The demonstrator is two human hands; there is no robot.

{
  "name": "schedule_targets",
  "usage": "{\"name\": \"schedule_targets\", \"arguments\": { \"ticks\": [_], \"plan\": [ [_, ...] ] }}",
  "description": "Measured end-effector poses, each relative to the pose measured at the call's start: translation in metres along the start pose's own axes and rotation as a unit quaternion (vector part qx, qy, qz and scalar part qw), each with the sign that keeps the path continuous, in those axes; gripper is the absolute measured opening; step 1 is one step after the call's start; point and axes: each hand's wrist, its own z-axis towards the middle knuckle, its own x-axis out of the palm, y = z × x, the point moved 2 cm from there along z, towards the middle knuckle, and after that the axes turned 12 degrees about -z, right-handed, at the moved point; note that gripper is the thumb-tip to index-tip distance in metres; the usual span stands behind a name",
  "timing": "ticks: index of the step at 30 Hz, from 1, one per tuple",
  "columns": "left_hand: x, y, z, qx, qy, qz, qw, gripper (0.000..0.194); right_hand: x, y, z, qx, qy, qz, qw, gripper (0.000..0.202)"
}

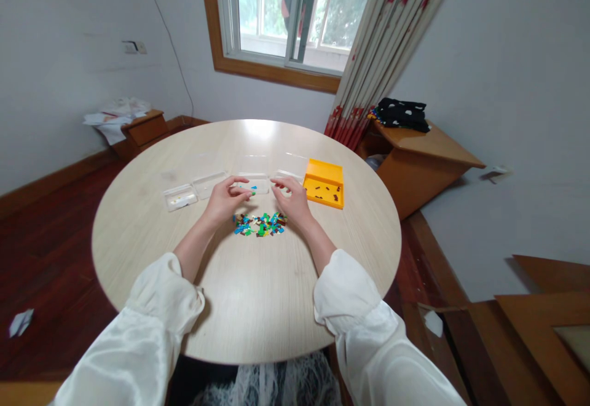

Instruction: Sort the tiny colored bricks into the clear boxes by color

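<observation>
My left hand (225, 198) pinches a tiny green building brick (253, 193) between thumb and fingertips, just in front of a clear plastic box (262, 186) with a few blue pieces in it. Across from it, my right hand (291, 197) hovers with its fingers curved and apart, and I see nothing in them. Below and between both hands lies a loose pile of small bricks (262, 225) in blue, green, brown, white and yellow. Behind my right hand another clear box is partly hidden.
Left of my hands are a clear box (168, 204) with whitish pieces and another clear box (208, 186). At right an open yellow box (324, 171) holds several dark brown pieces. All stand on the round wooden table (258, 295). A cabinet (415, 166) stands beyond at right.
</observation>
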Motion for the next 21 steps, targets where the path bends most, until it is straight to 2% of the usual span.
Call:
{"name": "schedule_targets", "arguments": {
  "ticks": [4, 8, 11, 13, 17, 21],
  "plan": [
    [0.004, -0.001, -0.003, -0.014, 0.022, -0.006, 1.0, 0.049, 0.012, 0.015, -0.007, -0.07, 0.09, 0.019, 0.993, 0.016],
    [0.008, -0.002, -0.006, -0.026, 0.041, 0.004, 0.999, 0.053, 0.014, 0.02, -0.009, -0.053, 0.103, 0.03, 0.993, 0.012],
    [0.008, 0.0, -0.005, -0.026, 0.03, 0.021, 0.999, 0.053, 0.013, 0.019, -0.008, -0.014, 0.096, 0.044, 0.994, 0.012],
    [0.005, 0.003, -0.003, -0.017, -0.005, 0.042, 0.999, 0.045, 0.011, 0.015, -0.007, 0.021, 0.079, 0.055, 0.995, 0.015],
    [-0.003, 0.006, 0.002, 0.014, -0.077, 0.091, 0.993, 0.03, 0.005, -0.002, -0.001, 0.139, 0.017, 0.072, 0.988, 0.028],
    [-0.004, 0.006, 0.003, 0.015, -0.088, 0.108, 0.99, 0.028, -0.001, -0.02, 0.004, 0.232, -0.047, 0.111, 0.965, 0.029]
  ]
}}
